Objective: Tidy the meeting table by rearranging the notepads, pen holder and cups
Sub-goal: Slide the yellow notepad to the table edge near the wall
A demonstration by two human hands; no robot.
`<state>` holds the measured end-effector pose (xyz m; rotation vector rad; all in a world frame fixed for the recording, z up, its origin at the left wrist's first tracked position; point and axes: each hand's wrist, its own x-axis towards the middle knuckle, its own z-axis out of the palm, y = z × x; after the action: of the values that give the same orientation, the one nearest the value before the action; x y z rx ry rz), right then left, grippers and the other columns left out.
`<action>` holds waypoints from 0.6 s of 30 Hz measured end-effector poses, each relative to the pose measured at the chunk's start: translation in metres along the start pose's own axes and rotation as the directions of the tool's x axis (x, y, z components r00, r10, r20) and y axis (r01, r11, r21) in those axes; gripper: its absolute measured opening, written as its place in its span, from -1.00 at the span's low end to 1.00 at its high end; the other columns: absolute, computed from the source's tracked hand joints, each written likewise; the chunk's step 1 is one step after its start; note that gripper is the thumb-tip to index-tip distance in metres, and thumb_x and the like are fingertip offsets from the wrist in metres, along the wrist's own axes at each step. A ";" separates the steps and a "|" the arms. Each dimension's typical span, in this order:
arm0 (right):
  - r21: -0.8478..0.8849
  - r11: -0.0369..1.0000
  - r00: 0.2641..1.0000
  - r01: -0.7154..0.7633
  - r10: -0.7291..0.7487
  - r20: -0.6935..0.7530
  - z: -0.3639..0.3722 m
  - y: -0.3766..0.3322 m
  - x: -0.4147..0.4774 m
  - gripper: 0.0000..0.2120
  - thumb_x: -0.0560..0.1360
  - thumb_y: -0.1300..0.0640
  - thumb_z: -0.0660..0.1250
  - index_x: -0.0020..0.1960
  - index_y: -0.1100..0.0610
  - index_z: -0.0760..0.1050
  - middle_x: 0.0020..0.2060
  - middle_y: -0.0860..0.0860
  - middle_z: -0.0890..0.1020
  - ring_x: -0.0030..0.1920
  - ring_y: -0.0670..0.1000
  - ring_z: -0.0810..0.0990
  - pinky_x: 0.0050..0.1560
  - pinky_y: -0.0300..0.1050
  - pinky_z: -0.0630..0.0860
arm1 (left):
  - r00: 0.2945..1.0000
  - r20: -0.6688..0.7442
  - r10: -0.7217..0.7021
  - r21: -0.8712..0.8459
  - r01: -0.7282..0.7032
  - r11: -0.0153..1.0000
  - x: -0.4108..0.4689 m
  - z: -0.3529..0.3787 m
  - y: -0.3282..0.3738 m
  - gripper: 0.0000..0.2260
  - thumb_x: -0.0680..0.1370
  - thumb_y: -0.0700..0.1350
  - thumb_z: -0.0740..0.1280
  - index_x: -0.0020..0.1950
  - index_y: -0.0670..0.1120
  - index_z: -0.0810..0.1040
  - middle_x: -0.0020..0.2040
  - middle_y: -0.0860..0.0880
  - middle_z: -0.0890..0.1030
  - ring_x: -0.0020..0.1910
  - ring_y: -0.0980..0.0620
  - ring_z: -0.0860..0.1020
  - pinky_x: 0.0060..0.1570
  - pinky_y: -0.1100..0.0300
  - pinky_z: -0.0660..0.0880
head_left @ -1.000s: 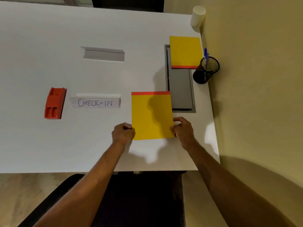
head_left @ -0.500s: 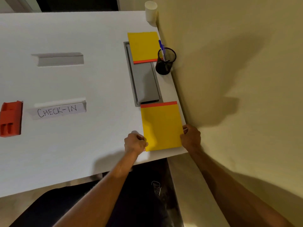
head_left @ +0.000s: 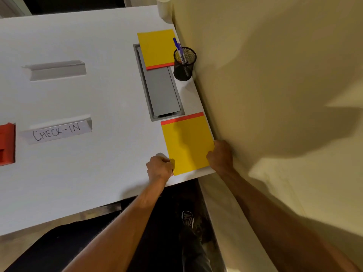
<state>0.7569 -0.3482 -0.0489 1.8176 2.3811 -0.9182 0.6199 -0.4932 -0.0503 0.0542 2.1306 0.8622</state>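
Observation:
A yellow notepad with a red top band (head_left: pixel 187 143) lies flat at the near right corner of the white table (head_left: pixel 98 173), just below the grey cable hatch. My left hand (head_left: pixel 159 168) pinches its lower left corner. My right hand (head_left: pixel 221 156) grips its lower right edge beside the wall. A second yellow notepad (head_left: pixel 156 48) lies farther back, overlapping the hatch. A black mesh pen holder (head_left: pixel 184 63) with a blue pen stands to its right. A white cup (head_left: pixel 163 4) stands at the far corner, partly cut off.
The grey cable hatch (head_left: pixel 161 91) is set into the table. A folded "CHECK-IN" sign (head_left: pixel 58 131) and a blank folded sign (head_left: pixel 56 69) stand to the left. A red object (head_left: pixel 6 144) is at the left edge. The yellow wall (head_left: pixel 265 95) borders the table's right side.
Both hands have slid the near notepad to the right, from the table's middle to the corner by the wall. The camera has turned right and moved closer.

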 end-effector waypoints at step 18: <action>-0.009 0.997 0.994 0.072 -0.071 0.078 -0.021 -0.007 -0.011 -0.72 0.49 0.17 0.32 0.16 0.26 0.47 0.13 0.21 0.48 0.16 0.22 0.46 -0.03 -0.08 0.32 | 0.995 -0.044 0.088 0.057 -0.085 0.995 -0.022 -0.023 0.011 -0.94 0.46 -0.18 0.42 -0.17 -0.03 0.61 -0.08 -0.07 0.66 -0.11 -0.09 0.65 0.05 0.00 0.61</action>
<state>0.7614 -0.3493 -0.0248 1.6709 2.4131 -0.9604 0.6150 -0.5046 -0.0189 0.1577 2.2091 0.8621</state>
